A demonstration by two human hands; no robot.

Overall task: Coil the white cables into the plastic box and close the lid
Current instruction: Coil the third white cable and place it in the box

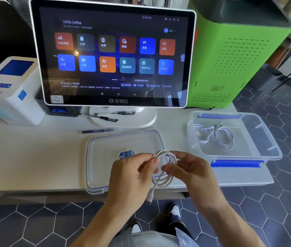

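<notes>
Both hands, left (134, 172) and right (191, 171), pinch a coiled white cable (164, 168) above the lid (102, 157) at the worktop's (34, 148) front edge; the plastic box (259, 139) at the right edge holds coiled cables (214, 135).

White counter (34, 148), dark hexagon-tiled floor (25, 223), green cabinet (239, 59)

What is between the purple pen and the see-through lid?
Nothing: in the head view, only bare white counter separates the purple pen from the lid.

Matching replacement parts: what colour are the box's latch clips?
Blue, on the clear plastic box; head view.
</notes>
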